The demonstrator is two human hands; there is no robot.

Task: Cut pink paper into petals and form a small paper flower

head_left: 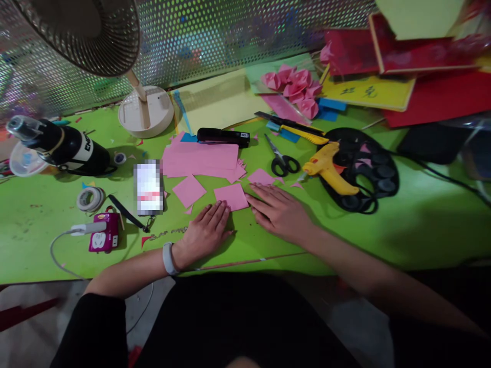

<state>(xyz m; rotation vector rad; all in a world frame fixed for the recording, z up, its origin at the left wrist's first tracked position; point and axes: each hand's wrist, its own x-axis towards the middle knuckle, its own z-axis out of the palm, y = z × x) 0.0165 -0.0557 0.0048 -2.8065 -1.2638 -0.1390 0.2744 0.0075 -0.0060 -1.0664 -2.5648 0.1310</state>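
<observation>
At the centre of the frame, the left hand lies flat, fingers straight and side by side, their tips on the lower edge of a square of pink paper. The right hand is also flat and unclenched, its fingers slightly spread, at the square's right edge. The square lies on the bright green counter.

Left of it sits a second pink paper square, turned cornerwise; above lie larger pink paper sheets, with a long black stapler along their top. Right of centre are black-handled metal scissors, then a yellow plastic glue gun on a rounded black palette. Folded pink paper flowers cluster at upper right.
</observation>
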